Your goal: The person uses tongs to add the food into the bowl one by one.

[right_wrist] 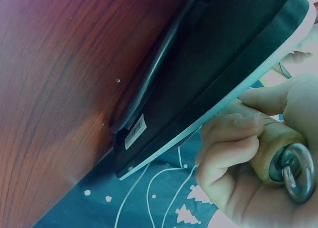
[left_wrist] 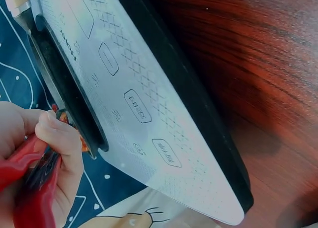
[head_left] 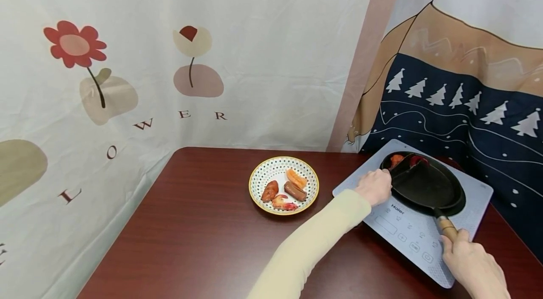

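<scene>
A black frying pan (head_left: 428, 186) sits on a pale induction cooker (head_left: 383, 221). My right hand (head_left: 475, 261) grips its wooden handle (head_left: 447, 227); in the right wrist view the fingers curl round that handle (right_wrist: 271, 148) near its metal ring. Red-gripped tongs (left_wrist: 37, 198) are held in my left hand (head_left: 375, 186), thumb and fingers wrapped round them. Their dark arms reach over the pan's far left side. There lie an orange-red food piece (head_left: 397, 160) and a dark red piece (head_left: 417, 161), partly hidden by the tongs.
Left of the cooker, a dotted plate with a yellow rim (head_left: 254, 195) holds a brown sausage (head_left: 295, 191), an orange piece (head_left: 296, 178) and other food. The dark wooden table (head_left: 203, 233) ends against a printed curtain (head_left: 271, 53) at the back.
</scene>
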A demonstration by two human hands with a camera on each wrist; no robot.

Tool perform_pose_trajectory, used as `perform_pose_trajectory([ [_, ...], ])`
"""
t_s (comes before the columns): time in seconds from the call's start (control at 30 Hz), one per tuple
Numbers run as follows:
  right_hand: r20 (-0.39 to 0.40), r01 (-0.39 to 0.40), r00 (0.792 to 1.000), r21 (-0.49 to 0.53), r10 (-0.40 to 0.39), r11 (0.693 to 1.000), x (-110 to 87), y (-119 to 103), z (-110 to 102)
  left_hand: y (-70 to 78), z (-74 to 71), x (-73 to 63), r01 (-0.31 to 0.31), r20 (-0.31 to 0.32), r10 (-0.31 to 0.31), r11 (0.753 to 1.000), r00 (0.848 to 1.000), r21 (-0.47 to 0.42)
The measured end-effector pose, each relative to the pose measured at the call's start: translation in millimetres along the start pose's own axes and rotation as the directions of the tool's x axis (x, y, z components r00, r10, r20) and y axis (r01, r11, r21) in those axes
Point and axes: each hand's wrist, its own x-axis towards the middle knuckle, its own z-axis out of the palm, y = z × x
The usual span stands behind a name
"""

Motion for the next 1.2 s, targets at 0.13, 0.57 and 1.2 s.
perform_pose_trajectory([
  [0.13,0.034,0.031,0.999,0.014,-0.031,0.999,-1.2,1.7,-3.3,3.8,1.3,1.5,0.004,-0.01,-0.004,1.0,1.0,0.031],
  [0.57,0.027,0.052,0.998,0.021,-0.053,0.998,-1.2,3.7,-3.6,8.1,4.8,0.2,0.003,-0.07,0.003,0.996,0.998,0.085],
  [1.2,0.023,0.065,0.998,0.021,-0.065,0.998,-0.6,6.4,-3.4,5.8,2.0,-3.4,0.007,-0.059,-0.003,0.998,0.998,0.067],
])
